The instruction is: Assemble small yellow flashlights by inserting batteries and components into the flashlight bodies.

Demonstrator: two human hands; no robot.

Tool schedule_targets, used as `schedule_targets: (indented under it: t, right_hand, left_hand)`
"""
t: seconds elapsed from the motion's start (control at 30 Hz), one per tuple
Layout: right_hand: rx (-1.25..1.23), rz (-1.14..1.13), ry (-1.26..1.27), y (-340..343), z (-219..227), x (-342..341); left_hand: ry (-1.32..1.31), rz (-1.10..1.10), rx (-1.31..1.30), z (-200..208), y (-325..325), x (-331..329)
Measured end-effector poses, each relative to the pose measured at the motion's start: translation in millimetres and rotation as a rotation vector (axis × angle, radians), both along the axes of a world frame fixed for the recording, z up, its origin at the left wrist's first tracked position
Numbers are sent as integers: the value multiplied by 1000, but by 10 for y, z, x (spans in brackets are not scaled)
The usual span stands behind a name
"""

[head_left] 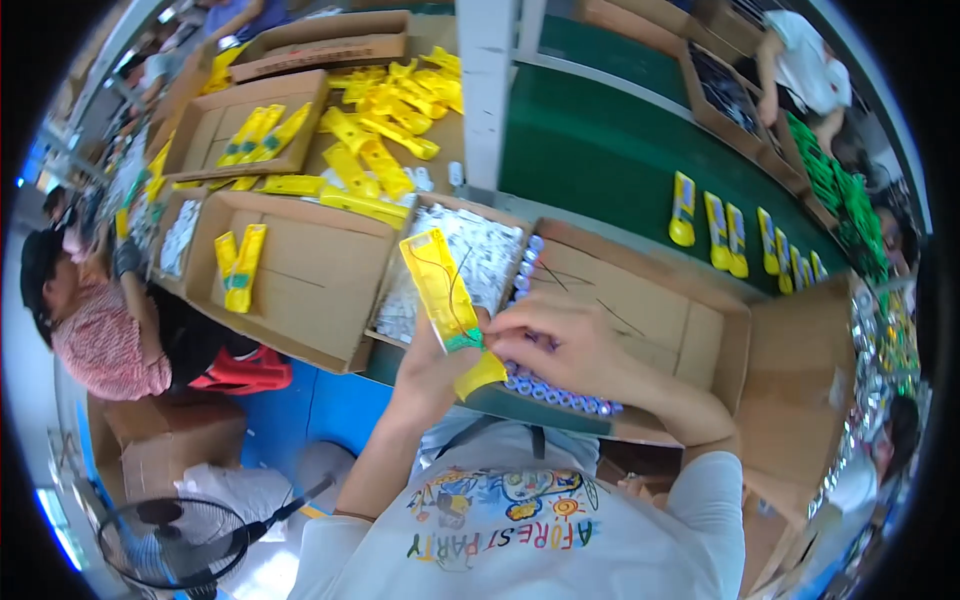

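My left hand [425,378] grips a long yellow plastic shell [432,270], tilted with its hollow side up. A small green part [463,340] sits across the shell near its lower end, and thin dark wires [455,290] loop along the hollow. My right hand [565,340] is closed in a pinch right beside the green part; whatever its fingertips hold is too small to tell. Under the hands stand a box of small white parts [470,235] and a row of small purple-and-white cylinders [565,398].
A cardboard box [660,290] with loose wires lies right; another [300,275] at left holds yellow shells [240,265]. More yellow shells [390,105] are heaped beyond. Yellow pieces [683,210] line the green belt [590,140]. A metal post [483,90] rises ahead. A co-worker [110,340] sits left, near a fan [175,540].
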State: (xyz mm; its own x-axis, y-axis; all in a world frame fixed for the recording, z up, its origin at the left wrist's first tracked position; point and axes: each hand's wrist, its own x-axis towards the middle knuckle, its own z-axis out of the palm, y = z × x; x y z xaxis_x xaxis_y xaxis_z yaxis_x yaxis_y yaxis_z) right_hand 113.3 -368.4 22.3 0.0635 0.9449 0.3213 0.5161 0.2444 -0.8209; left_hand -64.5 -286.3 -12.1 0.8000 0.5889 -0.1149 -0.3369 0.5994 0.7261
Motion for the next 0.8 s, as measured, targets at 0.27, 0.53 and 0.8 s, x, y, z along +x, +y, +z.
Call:
schedule_targets:
  t: [0.27,0.53,0.8]
  right_hand:
    - [206,-147,-223,-217,-197,-215]
    - [399,-262,-424,-286,-385,-384]
    - [-39,-325,199,-284,-509,-230]
  left_hand:
    - [260,-15,565,-235,-255,27]
    - [290,56,722,-284,-334,7]
    - [221,43,330,-88,-302,1]
